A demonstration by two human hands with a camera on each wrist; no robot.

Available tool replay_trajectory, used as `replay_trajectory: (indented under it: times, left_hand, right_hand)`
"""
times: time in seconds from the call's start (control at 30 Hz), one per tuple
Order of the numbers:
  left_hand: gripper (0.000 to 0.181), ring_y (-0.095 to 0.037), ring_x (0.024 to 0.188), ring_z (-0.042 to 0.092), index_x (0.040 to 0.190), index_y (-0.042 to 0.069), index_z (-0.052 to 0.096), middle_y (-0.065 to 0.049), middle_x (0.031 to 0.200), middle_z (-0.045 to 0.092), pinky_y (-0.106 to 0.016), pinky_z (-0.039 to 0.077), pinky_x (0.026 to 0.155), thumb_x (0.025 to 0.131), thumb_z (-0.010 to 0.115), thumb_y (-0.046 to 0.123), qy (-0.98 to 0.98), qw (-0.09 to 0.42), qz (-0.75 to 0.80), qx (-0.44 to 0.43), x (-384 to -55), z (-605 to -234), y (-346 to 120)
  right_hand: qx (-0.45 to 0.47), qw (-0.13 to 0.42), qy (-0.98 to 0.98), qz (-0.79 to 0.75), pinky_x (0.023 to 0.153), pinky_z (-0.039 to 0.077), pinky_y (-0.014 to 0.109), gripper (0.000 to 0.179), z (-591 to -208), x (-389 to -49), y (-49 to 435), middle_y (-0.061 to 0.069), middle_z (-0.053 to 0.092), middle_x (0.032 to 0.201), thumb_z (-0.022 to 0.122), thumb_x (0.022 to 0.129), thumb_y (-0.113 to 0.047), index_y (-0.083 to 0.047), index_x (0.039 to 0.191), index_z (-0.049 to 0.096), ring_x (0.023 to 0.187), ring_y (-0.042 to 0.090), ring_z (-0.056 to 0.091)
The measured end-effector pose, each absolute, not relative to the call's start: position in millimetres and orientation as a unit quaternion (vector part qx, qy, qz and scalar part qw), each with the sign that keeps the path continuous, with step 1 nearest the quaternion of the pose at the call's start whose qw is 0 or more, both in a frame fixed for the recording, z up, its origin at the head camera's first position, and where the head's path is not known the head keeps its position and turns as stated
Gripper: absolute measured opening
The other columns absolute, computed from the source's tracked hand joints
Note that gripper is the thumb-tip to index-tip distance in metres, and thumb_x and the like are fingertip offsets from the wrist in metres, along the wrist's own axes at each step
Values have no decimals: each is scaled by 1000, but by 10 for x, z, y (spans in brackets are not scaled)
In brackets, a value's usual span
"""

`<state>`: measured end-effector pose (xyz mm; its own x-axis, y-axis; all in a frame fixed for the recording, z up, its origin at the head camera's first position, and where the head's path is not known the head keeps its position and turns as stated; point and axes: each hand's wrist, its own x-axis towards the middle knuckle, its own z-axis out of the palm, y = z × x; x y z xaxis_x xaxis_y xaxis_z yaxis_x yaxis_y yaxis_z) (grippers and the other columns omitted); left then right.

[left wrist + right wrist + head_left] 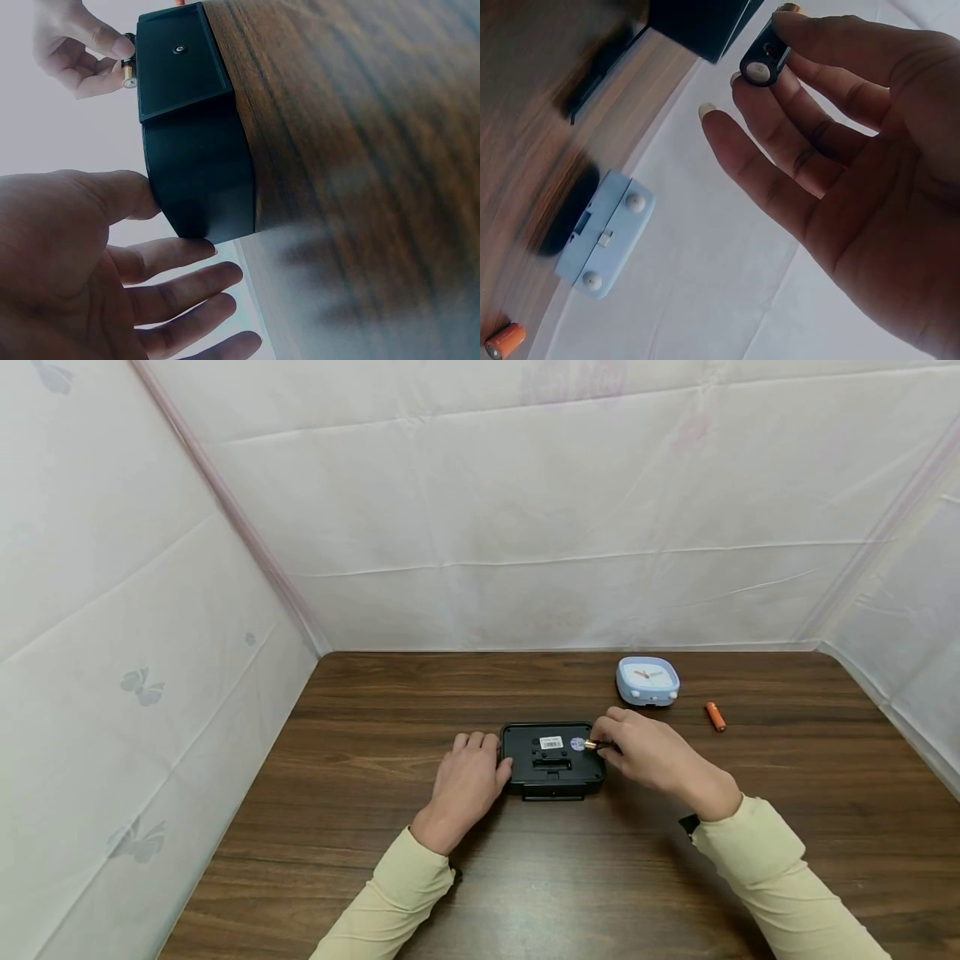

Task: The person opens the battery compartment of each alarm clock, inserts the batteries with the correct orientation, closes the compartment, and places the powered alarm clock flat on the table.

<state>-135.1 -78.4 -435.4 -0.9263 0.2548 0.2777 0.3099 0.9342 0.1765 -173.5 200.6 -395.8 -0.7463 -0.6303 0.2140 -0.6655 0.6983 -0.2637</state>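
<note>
A black box-shaped device (517, 770) lies back side up on the table, a small battery slot (552, 764) uncovered in its middle beside a white barcode label (551, 742). My left hand (467, 778) holds its left end, thumb on the upper edge and index finger against the side; the other fingers (187, 292) stretch out beyond it. Over the device's right part, my right hand (651, 752) pinches a black battery with a copper-coloured end (759, 69) between thumb and fingertips. The battery's flat silvery end faces the right wrist camera.
Behind the right hand stands a light blue alarm clock (647, 693), its dial tilted upward. An orange battery (716, 717) lies to the clock's right on the wooden table (375, 727). Pale sheeting (525, 543) hangs along the table's back and sides.
</note>
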Motion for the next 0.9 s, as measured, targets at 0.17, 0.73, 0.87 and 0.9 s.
replay_trajectory:
  times: [0.17, 0.73, 0.87, 0.9]
  left_hand:
    - [27, -31, 99, 61, 112, 0, 72, -13, 106, 71, -43, 57, 75, 101, 75, 25, -976, 126, -111, -142, -1351, -4347, -780]
    - [27, -32, 102, 61, 113, 0, 72, -14, 108, 71, -43, 58, 78, 102, 75, 25, -976, 123, -109, -140, -1345, -4345, -772]
    - [28, -32, 101, 62, 113, 0, 72, -14, 108, 71, -43, 58, 78, 102, 75, 25, -977, 122, -107, -139, -1344, -4345, -772]
    - [27, -31, 101, 62, 113, 0, 72, -14, 108, 71, -43, 58, 78, 102, 75, 25, -977, 123, -106, -140, -1347, -4347, -771]
  right_hand:
    - [375, 70, -909, 165, 66, 54, 36, 19, -3982, -1701, 1949, -1, 62, 95, 84, 89, -1, -9, 101, 73, 80, 13, 62]
    - [420, 111, -885, 169, 68, 57, 33, 22, -4139, -1630, 1741, 0, 62, 95, 86, 89, -2, -9, 100, 68, 83, 15, 64]
    - [430, 117, -880, 163, 69, 58, 34, 22, -4179, -1636, 1704, 1, 62, 97, 86, 89, -3, -8, 101, 69, 86, 16, 66]
    - [433, 120, -878, 162, 70, 58, 34, 22, -4187, -1637, 1694, 1, 62, 97, 86, 88, -2, -8, 101, 69, 86, 17, 66]
